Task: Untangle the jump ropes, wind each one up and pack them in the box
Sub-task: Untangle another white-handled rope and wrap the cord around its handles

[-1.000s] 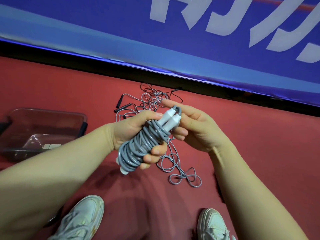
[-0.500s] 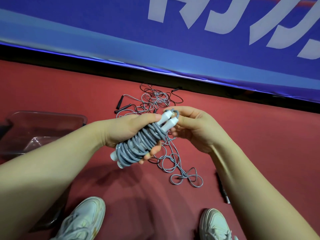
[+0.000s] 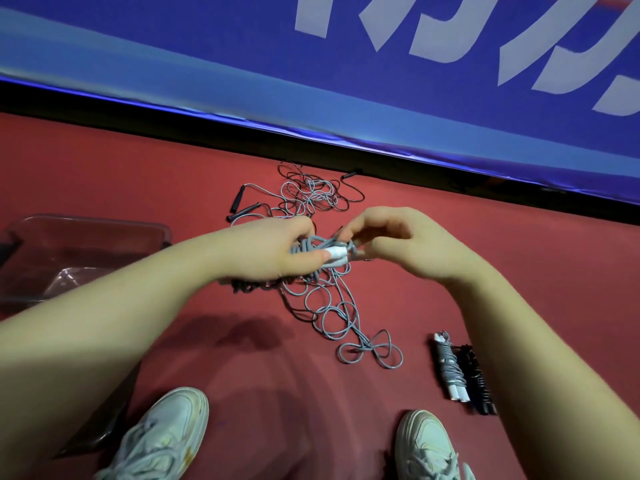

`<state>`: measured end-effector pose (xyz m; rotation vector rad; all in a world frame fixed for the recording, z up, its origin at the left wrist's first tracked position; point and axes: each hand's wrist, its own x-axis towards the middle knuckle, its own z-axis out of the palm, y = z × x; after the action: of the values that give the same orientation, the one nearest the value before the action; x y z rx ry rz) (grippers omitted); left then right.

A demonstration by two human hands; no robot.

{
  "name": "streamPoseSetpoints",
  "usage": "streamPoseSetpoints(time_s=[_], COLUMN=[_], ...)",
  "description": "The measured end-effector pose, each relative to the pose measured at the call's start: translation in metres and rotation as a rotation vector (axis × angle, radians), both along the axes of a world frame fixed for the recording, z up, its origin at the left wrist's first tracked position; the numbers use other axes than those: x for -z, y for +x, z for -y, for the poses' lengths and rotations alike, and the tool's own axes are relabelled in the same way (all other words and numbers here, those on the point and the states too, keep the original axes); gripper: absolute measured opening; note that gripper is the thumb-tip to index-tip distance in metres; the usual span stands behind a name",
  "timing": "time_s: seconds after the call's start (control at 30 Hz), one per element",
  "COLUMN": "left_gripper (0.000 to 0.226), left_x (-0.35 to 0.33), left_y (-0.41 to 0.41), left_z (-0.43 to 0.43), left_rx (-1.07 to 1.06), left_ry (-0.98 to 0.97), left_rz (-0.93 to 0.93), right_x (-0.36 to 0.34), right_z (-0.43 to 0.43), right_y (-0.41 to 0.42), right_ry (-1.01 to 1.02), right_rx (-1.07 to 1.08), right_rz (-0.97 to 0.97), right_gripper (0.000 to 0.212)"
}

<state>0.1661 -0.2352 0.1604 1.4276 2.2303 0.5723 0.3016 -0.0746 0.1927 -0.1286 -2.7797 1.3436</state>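
Winding is nearly done: the rope (image 3: 320, 242) is gripped by left fingers (image 3: 301, 263), its end pinched by right fingers (image 3: 356, 228), awaiting tucking.

2 white sneakers (image 3: 162, 438), red floor (image 3: 104, 174), blue banner (image 3: 207, 46)

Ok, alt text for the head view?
Two hands hold a wound grey jump rope with white handles over a red floor: the left hand grips the bundle, the right hand pinches its end. Tangled ropes lie below, a clear box at left, two wound ropes at right.
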Motion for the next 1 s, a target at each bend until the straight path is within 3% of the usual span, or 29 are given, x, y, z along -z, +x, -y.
streamPoseSetpoints(time_s=[0.1,0.3,0.37,0.5,0.67,0.8,0.87,0.93,1.0], left_gripper=[0.041,0.095,0.088,0.053,0.04,0.03,0.04,0.044,0.045], left_x=[0.006,0.025,0.031,0.033,0.036,0.037,0.036,0.035,0.036], left_y=[0.006,-0.007,-0.004,0.003,-0.006,-0.004,-0.003,-0.003,0.0], left_z=[-0.002,-0.004,-0.006,-0.018,-0.017,-0.017,-0.019,-0.02,-0.024], left_rx=[-0.031,0.07,0.055,-0.092,-0.167,-0.227,-0.273,-0.324,-0.363], left_ry=[-0.014,-0.08,-0.117,-0.067,-0.005,0.049,0.081,0.103,0.114], left_rz=[0.022,0.048,0.027,-0.003,0.275,0.349,0.45,0.488,0.526], right_x=[0.004,0.029,0.04,0.05,0.042,0.051,0.055,0.057,0.055], right_z=[0.005,-0.008,-0.003,0.005,-0.001,-0.006,-0.008,-0.008,-0.002], right_y=[-0.007,-0.011,-0.012,-0.017,-0.011,-0.004,-0.006,-0.01,-0.015], right_ry=[0.517,0.853,0.987,1.06,0.953,0.854,0.764,0.532,0.09], right_rx=[-0.012,0.069,0.051,0.129,0.145,0.159,0.19,0.277,0.385], right_rz=[-0.018,-0.209,-0.282,-0.343,-0.123,-0.212,-0.229,-0.184,-0.066], right_gripper=[0.01,0.012,0.011,0.01,0.018,0.016,0.01,0.008,0.02])
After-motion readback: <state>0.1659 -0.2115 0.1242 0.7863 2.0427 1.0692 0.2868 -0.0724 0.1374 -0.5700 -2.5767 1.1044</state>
